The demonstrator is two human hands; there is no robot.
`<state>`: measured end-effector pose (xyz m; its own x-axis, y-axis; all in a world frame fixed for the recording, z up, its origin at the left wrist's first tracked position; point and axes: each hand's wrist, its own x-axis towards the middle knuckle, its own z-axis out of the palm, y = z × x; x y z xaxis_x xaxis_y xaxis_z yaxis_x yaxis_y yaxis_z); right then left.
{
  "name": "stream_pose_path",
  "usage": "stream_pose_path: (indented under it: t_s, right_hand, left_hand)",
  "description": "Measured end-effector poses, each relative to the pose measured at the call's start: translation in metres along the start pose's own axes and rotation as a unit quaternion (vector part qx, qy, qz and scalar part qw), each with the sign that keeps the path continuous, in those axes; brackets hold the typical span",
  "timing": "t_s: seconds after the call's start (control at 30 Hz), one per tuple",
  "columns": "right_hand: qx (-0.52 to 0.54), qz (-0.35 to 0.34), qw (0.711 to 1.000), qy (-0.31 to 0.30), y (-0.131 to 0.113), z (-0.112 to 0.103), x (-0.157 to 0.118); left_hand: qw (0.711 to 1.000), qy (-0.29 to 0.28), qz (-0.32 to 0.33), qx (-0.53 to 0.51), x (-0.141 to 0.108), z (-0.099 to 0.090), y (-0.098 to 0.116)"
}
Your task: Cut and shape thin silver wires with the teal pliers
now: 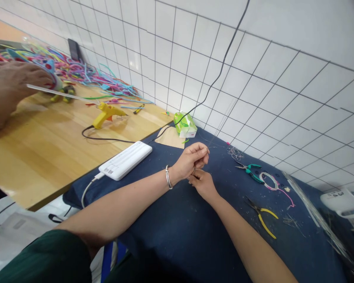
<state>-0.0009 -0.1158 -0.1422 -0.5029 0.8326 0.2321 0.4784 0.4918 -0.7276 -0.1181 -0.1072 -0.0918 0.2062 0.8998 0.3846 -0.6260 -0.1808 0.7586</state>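
Over the dark blue cloth point(177, 224), my left hand point(192, 159) is closed in a pinch, a silver bangle at its wrist. Thin wire point(212, 147) sticks out from its fingertips, with faint strands rising toward the wall. Just below and touching or almost touching it, my right hand point(205, 185) is also closed, its thumb and fingers pressed together. What lies between the right fingers is hidden or too thin to make out. To the right are a tangled wire coil point(235, 153), teal-handled pliers point(252, 169) and yellow-handled pliers point(264, 218).
A white power bank point(126, 159) with a cable lies left, near a tissue pack point(185, 125). On the wooden table point(47, 157) are a yellow glue gun point(107, 114), colourful pipe cleaners point(76, 70) and another person's hand point(20, 78). A ring spool point(269, 181) lies right.
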Motion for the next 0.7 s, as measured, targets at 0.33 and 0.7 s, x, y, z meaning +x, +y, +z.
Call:
stream_pose_path:
  t_s: [0.33, 0.7]
  right_hand:
    - [-0.005, -0.016, 1.0, 0.011, 0.0039, -0.0019, 0.0019]
    - [0.052, 0.013, 0.999, 0.012, 0.0015, -0.0019, 0.0013]
  left_hand:
    - [0.999, -0.001, -0.03, 0.019, -0.0008, 0.0024, -0.002]
    - [0.999, -0.008, -0.048, 0.021, -0.0016, 0.0043, 0.0002]
